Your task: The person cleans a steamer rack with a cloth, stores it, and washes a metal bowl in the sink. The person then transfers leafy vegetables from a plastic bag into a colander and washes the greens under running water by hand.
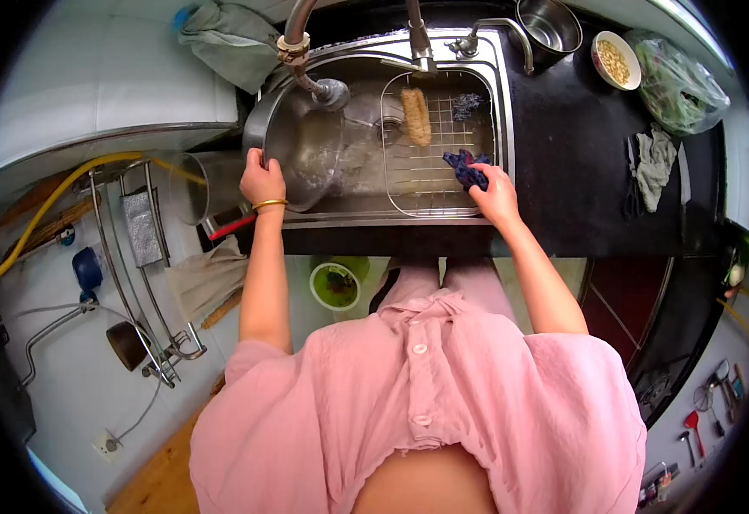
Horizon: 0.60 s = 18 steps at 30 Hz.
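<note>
My left hand (263,180) is closed on the near-left rim of a large, shiny metal basin (306,163), which sits tilted in the left part of the sink (374,214). A gold bangle circles that wrist. Over on the right, my right hand (496,195) pinches a crumpled dark blue cloth (464,168) above the wire rack (430,184) in the sink. On the same rack lie a tan, elongated scrubber (415,116) and a dark grey scouring pad (467,106). Water wets the sink floor.
Two faucets (421,51) (511,32) and a thick grey pipe (297,43) rise behind the sink. On the right counter stand a metal pot (551,27), a bowl of nuts or beans (614,62), a bag of greens (678,86) and a knife (684,176). Below sits a green bucket (335,285).
</note>
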Each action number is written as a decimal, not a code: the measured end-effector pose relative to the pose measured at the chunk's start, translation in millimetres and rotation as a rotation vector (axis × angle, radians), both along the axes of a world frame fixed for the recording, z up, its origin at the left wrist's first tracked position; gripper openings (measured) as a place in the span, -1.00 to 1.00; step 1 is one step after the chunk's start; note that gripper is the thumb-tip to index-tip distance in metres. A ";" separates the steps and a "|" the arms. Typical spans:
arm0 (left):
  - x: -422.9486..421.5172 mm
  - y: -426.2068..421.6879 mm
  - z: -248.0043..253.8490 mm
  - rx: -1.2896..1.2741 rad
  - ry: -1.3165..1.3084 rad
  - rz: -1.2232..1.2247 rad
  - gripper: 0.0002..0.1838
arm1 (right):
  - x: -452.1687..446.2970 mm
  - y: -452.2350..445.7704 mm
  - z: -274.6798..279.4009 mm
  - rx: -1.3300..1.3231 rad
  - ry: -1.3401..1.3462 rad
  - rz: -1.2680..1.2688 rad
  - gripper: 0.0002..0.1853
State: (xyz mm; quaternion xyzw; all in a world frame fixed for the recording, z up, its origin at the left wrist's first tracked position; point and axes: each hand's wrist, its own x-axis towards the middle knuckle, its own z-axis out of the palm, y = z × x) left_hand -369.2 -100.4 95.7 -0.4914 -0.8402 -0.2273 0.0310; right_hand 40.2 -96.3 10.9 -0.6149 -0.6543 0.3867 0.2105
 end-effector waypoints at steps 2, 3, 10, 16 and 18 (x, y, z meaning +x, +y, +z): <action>2.0 -6.8 19.3 0.020 0.071 -0.018 -0.92 | 1.9 0.6 0.3 -0.004 -0.001 0.022 -0.61; 3.0 -12.2 26.4 0.038 0.135 -0.044 -0.91 | 1.9 0.4 0.4 -0.002 0.004 0.027 -0.61; 3.2 -34.4 73.2 0.126 0.391 -0.078 -0.92 | 5.8 0.2 -4.1 0.001 -0.030 0.067 -0.61; 9.0 -39.3 107.0 0.280 0.462 -0.039 -0.89 | 6.3 3.0 -6.4 0.005 -0.065 0.128 -0.61; 8.7 -40.5 111.8 0.280 0.462 -0.016 -0.89 | 6.4 4.3 -5.5 -0.017 -0.072 0.128 -0.59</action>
